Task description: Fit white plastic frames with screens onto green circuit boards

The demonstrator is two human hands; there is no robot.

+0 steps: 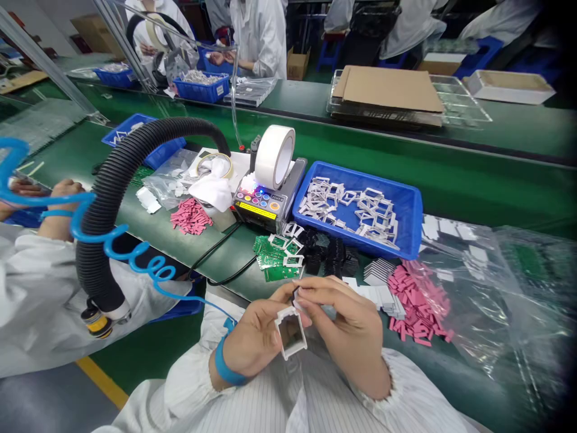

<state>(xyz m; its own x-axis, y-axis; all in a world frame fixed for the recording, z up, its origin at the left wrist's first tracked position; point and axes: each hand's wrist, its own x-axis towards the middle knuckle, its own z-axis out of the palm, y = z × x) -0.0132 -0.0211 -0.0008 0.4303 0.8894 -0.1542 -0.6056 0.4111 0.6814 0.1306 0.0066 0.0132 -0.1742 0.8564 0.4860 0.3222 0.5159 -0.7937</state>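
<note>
Before you, tape (267, 157) stands on the machine (256, 210); right of that, your bin (412, 219) holds frames (321, 195); boards (270, 261) lie nearer you.

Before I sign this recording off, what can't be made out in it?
All in the head view:
Small dark part: mostly covered by the right fingers, shape unclear.
Label on a far blue bin: too small to read.
Green item at far right: blurred under clear plastic.
Co-worker's white coat at left: cut off by the picture's edge.

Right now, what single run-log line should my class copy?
left hand: holds white frame | right hand: pinches dark piece near frame's top | blue bin: beyond hands, holds more frames
</note>
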